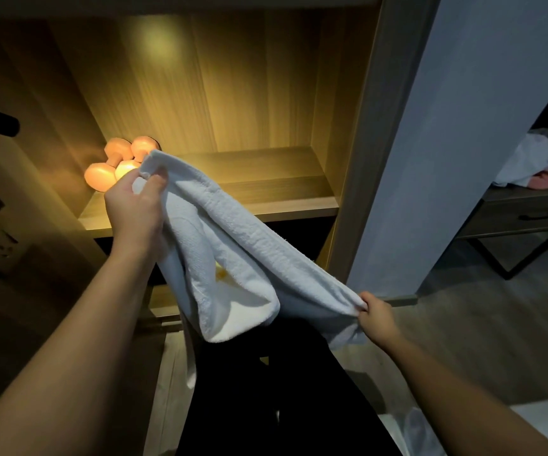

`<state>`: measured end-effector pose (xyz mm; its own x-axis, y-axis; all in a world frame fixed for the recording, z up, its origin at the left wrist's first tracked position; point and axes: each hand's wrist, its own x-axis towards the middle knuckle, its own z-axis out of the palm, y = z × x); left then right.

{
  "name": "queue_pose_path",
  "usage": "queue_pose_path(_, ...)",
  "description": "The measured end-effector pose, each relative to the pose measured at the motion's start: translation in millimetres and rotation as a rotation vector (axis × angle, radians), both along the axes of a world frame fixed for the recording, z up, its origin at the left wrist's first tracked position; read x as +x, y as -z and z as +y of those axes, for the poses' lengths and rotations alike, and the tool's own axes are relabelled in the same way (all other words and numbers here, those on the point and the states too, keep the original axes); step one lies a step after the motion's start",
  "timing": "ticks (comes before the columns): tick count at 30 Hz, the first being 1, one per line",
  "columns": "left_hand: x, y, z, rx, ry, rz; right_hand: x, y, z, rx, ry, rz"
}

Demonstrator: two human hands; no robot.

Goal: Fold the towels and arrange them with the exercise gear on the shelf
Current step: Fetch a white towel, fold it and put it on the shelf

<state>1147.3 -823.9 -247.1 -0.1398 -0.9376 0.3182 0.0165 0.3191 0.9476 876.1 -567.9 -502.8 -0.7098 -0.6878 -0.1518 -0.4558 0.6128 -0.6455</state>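
Standing before a lit wooden shelf (pixel 266 199). Holding one white towel (pixel 233 245) stretched in the air between both hands, in front of the shelf and not yet on it. Pinching the upper end with the left hand (pixel 134 202), thumb and fingers closed on the cloth, just in front of the shelf board. Gripping the lower end with the right hand (pixel 376 315), fingers curled tight round the bunched edge, lower down and to the right. Sagging in the middle, with a loose flap hanging below.

On the shelf, at the back left: two pink dumbbells (pixel 118 162), partly hidden behind the left hand and the towel corner. Far to the right, on a dark table (pixel 529 218): a heap of white cloth (pixel 535 162), maybe more towels, but too dim to tell.

Judged as the folding step, somewhere in its middle: doubled lengthwise, it seems, but loose and not square.

Next, probably: bringing the two ends together, matching the corners so no flap hangs out, then smoothing. After that, laying the folded piece flat on the board to the right of the dumbbells, without pushing them.
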Motion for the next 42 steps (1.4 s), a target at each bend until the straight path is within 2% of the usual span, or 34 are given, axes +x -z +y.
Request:
queue_pose_path(3, -3.2, 3.1, -0.1, -0.012, 0.005, 0.017, -9.2, 3.2, -1.2, 0.073, 0.052, 0.03)
queue_pose_path(7, -3.3, 10.0, -1.6, 0.018, -0.016, 0.025, -8.8, 5.6, 8.5, 0.042, 0.048, -0.04)
queue_pose_path(10, -0.4, 12.7, -6.6, 0.042, -0.065, 0.005, -0.4, 12.0, 18.5, -0.096, 0.066, 0.011)
queue_pose_path(14, 3.5, 11.7, -13.0, 0.051, -0.095, -0.046, 18.1, 12.8, 21.5, -0.446, 0.023, 0.07)
queue_pose_path(20, -1.1, 14.3, -13.1, 0.024, -0.075, -0.071, 20.5, 8.2, 28.5, -0.149, -0.299, 0.172)
queue_pose_path(22, -2.8, 16.4, -11.8, 0.022, -0.072, -0.083, 17.8, 8.6, 28.5, -0.057, -0.357, 0.143)
queue_pose_path(26, -5.5, 19.9, -7.9, 0.04, -0.072, -0.078, 11.6, 8.2, 36.5, 0.291, -0.462, 0.003)
queue_pose_path(34, -3.7, 16.9, -8.1, 0.061, -0.094, -0.089, 5.7, 22.1, 66.3, 0.312, -0.406, 0.034)
queue_pose_path(38, -10.0, 18.3, -0.6, 0.071, -0.097, -0.079, 11.9, 18.2, 68.7, 0.499, -0.508, 0.016)
queue_pose_path(42, -12.6, 14.4, 3.3, 0.072, -0.103, -0.052, 20.5, 41.3, 84.8, 0.796, -0.644, 0.072)
